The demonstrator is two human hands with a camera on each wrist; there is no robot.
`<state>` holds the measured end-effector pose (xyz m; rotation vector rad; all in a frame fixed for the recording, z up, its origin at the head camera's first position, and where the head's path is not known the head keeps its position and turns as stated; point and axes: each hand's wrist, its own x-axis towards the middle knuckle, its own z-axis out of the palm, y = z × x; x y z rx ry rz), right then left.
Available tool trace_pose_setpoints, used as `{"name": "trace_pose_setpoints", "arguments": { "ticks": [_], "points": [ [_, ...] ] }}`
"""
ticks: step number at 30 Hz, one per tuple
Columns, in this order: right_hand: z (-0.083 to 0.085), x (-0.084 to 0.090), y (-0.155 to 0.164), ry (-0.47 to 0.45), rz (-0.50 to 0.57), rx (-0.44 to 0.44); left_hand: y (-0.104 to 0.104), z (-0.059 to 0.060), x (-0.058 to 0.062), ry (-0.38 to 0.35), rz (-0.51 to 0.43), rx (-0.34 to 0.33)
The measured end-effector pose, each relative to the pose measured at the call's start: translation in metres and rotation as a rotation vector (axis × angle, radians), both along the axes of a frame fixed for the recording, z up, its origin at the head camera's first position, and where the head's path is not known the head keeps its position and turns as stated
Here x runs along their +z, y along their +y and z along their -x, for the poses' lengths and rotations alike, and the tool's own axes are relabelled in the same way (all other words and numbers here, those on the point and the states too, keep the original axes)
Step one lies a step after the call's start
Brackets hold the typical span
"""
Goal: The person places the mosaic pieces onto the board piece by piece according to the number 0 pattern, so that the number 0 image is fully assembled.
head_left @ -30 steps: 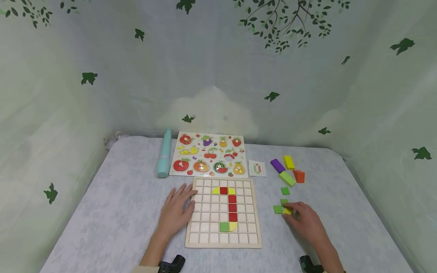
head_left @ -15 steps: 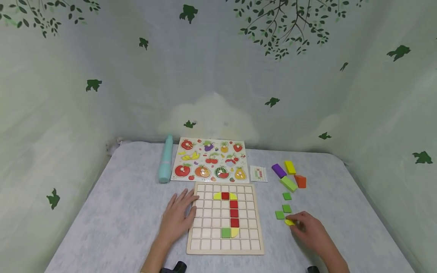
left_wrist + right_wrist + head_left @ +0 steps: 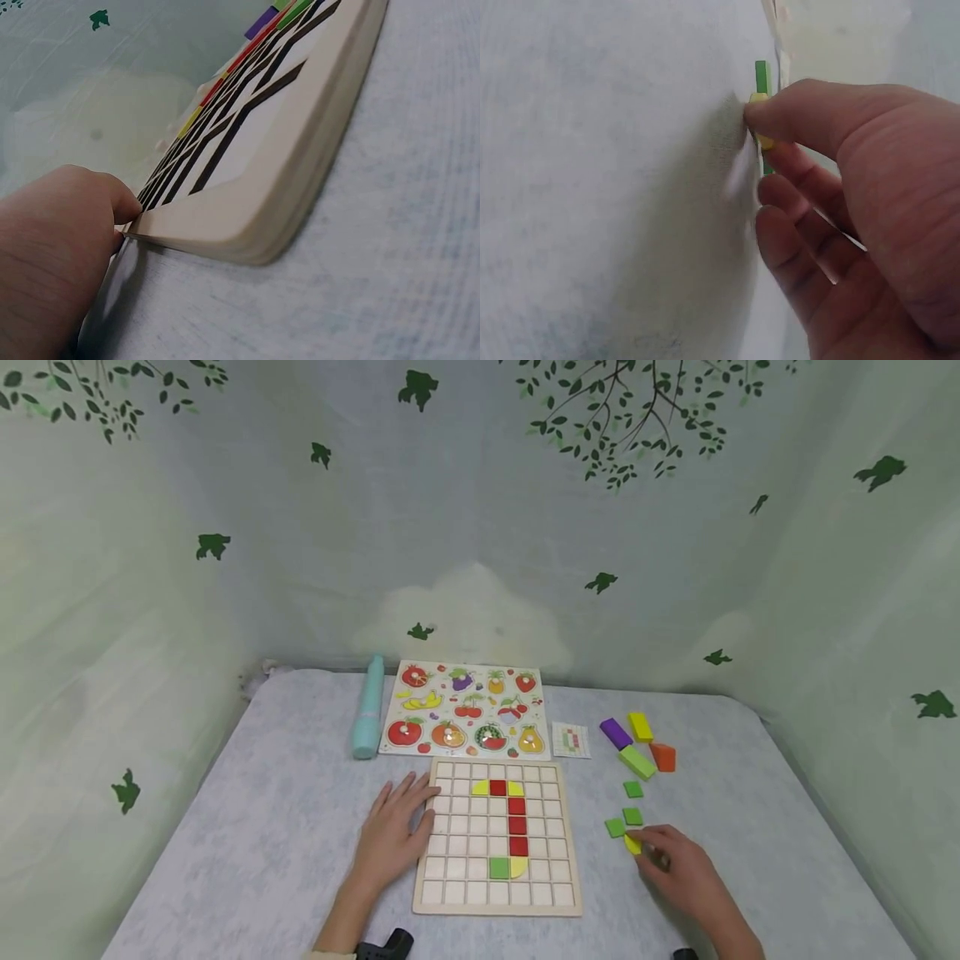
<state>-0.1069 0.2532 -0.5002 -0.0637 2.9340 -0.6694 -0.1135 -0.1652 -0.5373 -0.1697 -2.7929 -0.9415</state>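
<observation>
Grid puzzle partly filled; right hand picking up a yellow tile.

Wooden grid board [image 3: 497, 837] holds seven flat tiles (red squares, yellow quarter-rounds, one green); most cells bare. Left hand [image 3: 393, 832] lies flat, fingers straight, against the board's left edge. Right hand [image 3: 672, 862] pinches a thin yellow tile [image 3: 632, 844] on the cloth-covered bench [image 3: 247, 827], touching loose green squares [image 3: 624, 822]. Chunky painted blocks [image 3: 637, 743] sit beyond.

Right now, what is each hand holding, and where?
Right hand pinches a yellow tile by its edge; left hand rests flat on the board's left edge.
</observation>
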Motion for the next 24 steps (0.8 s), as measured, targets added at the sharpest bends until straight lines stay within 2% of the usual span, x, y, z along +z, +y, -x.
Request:
{"name": "trace_pose_setpoints", "arguments": {
  "ticks": [6, 10, 14, 24],
  "points": [
    [0.0, 0.003, -0.007, 0.027, 0.058, -0.024, 0.003, 0.0, 0.003, 0.027, 0.012, -0.005],
    [-0.001, 0.004, -0.023, 0.047, 0.129, 0.012, 0.001, 0.0, 0.004, 0.054, 0.027, 0.003],
    [-0.003, 0.006, -0.043, 0.06, 0.177, 0.051, 0.0, 0.001, 0.003, 0.03, 0.023, -0.007],
    [-0.009, 0.007, -0.094, 0.08, 0.194, 0.292, 0.001, -0.001, 0.001, 0.033, 0.006, 0.003]
  ]
}}
